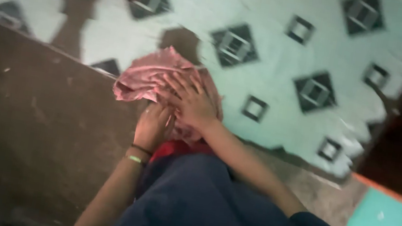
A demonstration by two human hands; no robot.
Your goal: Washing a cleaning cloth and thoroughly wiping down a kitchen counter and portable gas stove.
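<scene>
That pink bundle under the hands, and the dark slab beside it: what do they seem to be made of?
The pink bundle looks like soft woven cloth, matt: it crumples into loose folds under the right hand and left hand. The dark slab looks like rough stone or concrete, dull and speckled with a hard straight edge; the blur leaves which one open.

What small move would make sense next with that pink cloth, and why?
Probably smoothing the pink cloth out flat. It lies bunched and crumpled at the edge of the dark slab, over the patterned green floor. The right hand presses on top with fingers spread, while the left hand sits under its near edge, so both are placed to spread it. The picture is blurred, so this is a guess.
</scene>
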